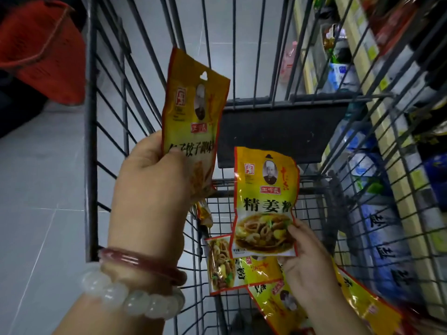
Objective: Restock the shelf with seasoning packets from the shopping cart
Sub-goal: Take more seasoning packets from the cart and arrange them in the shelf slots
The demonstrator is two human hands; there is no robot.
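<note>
- A person's left hand [150,180] grips a yellow seasoning packet [193,122] upright over the wire shopping cart [106,112], fingers curled round its lower edge.
- The right hand [307,264] pinches a second packet [264,201] by its lower right corner.
- More yellow packets [232,267] lie in the cart below.
- The stocked shelf [377,131] runs along the cart's right side; a red basket [43,52] sits far left.

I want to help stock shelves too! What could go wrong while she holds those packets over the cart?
The right hand pinches its packet only at the bottom corner, so it might slip back into the cart. The left hand seems to hold more than one packet, so one could slide out.
</note>
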